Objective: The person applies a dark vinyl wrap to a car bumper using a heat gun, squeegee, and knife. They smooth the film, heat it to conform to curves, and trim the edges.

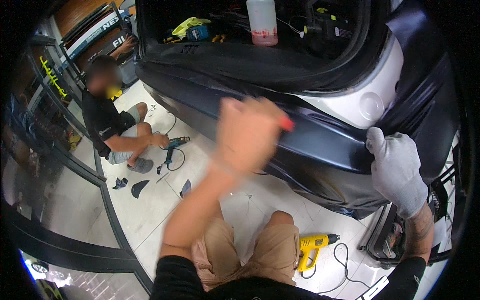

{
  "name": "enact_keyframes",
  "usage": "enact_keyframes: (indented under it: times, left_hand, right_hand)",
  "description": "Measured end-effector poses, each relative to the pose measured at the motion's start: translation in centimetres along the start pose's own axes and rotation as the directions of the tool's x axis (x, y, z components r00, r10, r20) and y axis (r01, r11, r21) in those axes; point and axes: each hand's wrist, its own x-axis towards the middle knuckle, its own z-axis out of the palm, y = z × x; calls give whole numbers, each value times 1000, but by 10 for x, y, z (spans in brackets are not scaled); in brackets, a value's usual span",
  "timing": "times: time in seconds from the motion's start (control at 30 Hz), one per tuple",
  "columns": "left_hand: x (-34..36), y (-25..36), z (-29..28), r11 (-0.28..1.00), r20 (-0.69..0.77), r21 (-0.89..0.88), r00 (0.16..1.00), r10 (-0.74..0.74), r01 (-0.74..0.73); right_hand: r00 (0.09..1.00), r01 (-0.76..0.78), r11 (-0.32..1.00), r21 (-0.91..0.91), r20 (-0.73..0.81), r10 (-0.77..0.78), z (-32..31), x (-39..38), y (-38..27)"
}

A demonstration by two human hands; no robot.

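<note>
A: So how far along are we w/ the dark, satin-sheen film [422,82]?

B: Approx mid-job, imo. The long, curved black car bumper [327,142] looks mostly smooth along its upper face, w/ some rumpling lower down near the corner. That corner's prob what's left, b/c the film hangs there in loose folds, beside the glossy white body panel [345,106], which is bare.

A: Grip?

B: In a light-grey fabric glove [400,182], our R hand [397,162] is at the bumper corner, fingers curled in, seemingly clamped on the film. Our bare L hand [250,130] is up over the bumper, motion-blurred; it looks closed round a small red piece [286,123], prob a hand tool, but we can't ID it.

A: Surface + room?

B: Bumper's satiny, w/ light streaks. Above it, we've a clear plastic bottle w/ red liquid [262,20] and a yellow-green cloth [190,25]. Dark curved offcuts [140,189] lie on the glossy white tiled floor [145,222]. A yellow-and-black heat gun [312,243] lies just beside our tan shorts [275,252]; an open black tool case [373,245] sits further R. On our L, a co-worker in a black top [101,112] crouches, holding a teal-and-black heat gun [176,143], near dark-framed glass doors [65,190].
</note>
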Motion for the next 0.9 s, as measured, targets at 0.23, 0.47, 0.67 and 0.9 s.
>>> enact_keyframes:
  times: [0.23,0.47,0.67,0.9]
  left_hand:
    - [4,-70,16,985,-33,-85,988,-151,147]
    - [-20,-268,29,969,91,147,972,-215,200]
    - [-20,-119,10,995,-31,-88,999,-44,42]
    - [-13,-102,32,985,-72,23,983,-168,171]
  right_hand:
    - [1000,-2,1000,-13,-30,2,-2,-6,1]
    - [999,-7,1000,12,36,6,-7,4,-6]
    - [997,-77,997,-14,12,78,-3,0,-7]
    - [991,16,999,51,-133,-9,-1,-1,-6]
